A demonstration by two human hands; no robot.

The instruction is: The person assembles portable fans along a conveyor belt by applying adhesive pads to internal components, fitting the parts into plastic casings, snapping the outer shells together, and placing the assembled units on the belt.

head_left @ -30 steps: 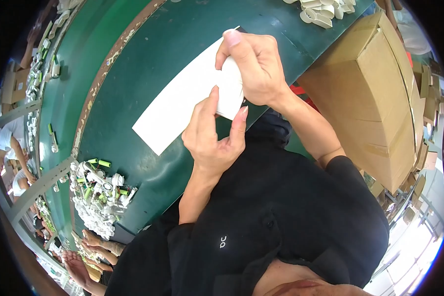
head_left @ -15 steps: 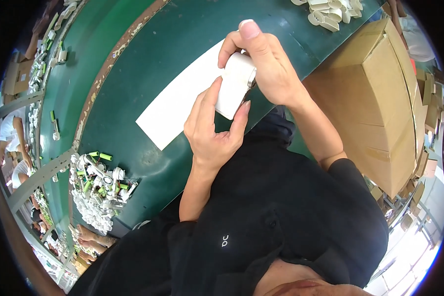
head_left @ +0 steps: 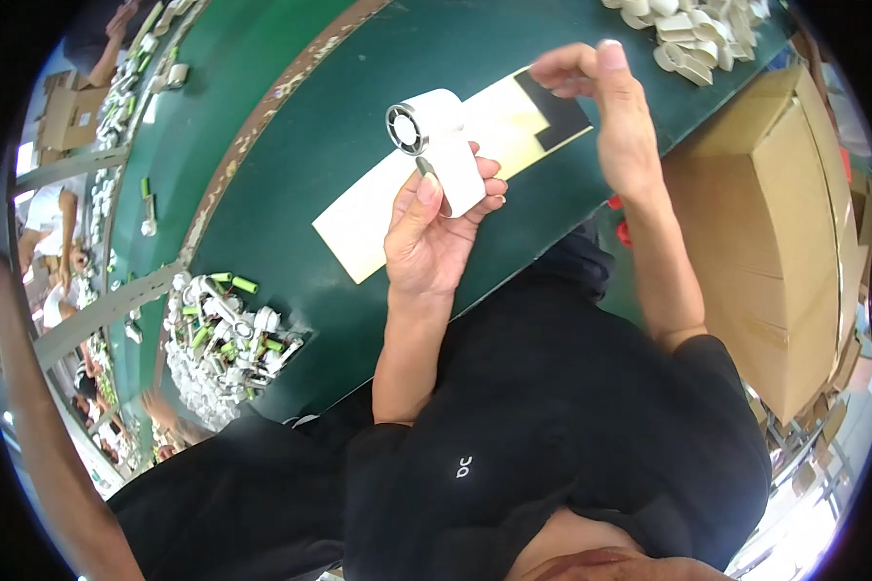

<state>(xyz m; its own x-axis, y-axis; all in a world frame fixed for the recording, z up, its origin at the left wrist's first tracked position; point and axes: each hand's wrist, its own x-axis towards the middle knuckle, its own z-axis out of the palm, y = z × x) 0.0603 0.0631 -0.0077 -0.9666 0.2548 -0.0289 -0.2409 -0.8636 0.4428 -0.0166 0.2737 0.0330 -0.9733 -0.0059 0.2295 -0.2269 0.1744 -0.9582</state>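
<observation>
In the head view, the left hand has a small white fan. The fan stands up out of the palm, over a long white sheet. The left fingers curl round it: the thumb is on one side and the other fingertips come round the far side. The round face of the fan, with a shiny ring, sticks out above the left thumb and points away from the right hand.

The right hand holds nothing that I can see. Its thumb sticks up, apart from the other fingers, and they reach toward the dark patch at the sheet's end. I cannot tell if they touch it.

The fan looks light, hard and smooth, like plastic, so it may slip if the fingers are too loose. The best place to hold it is the flat white body, right where the left fingers are. The round face looks easier to hurt, so fingers should not push on it. The sheet looks thin and bendy. It lies on the table beyond the left fingers, and its edge seems the best place to pinch it.
</observation>
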